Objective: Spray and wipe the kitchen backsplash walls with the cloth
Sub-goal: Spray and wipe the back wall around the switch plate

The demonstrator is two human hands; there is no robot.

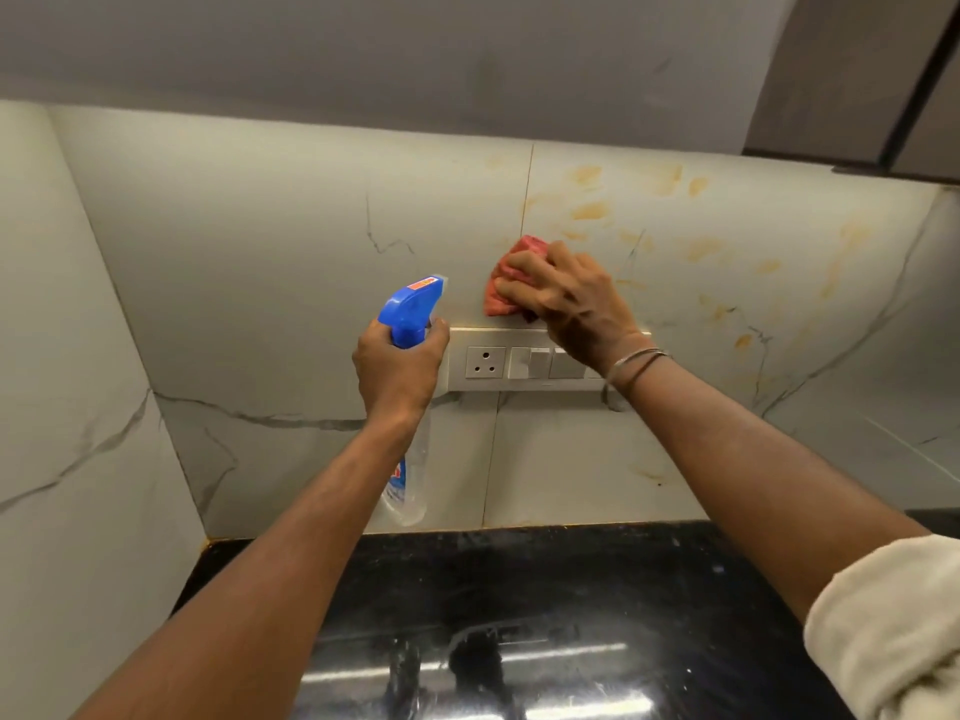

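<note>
The marble-look backsplash wall fills the view, with orange-yellow smears across its upper right. My right hand presses a crumpled red cloth flat against the wall, just above the switch panel. My left hand grips the neck of a clear spray bottle with a blue trigger head, held upright in front of the wall to the left of the cloth. The nozzle points at the wall. The bottle's lower body hangs below my wrist.
A white switch and socket panel sits on the wall between my hands. A glossy black countertop runs below. A side wall closes the left corner. A dark cabinet overhangs at the upper right.
</note>
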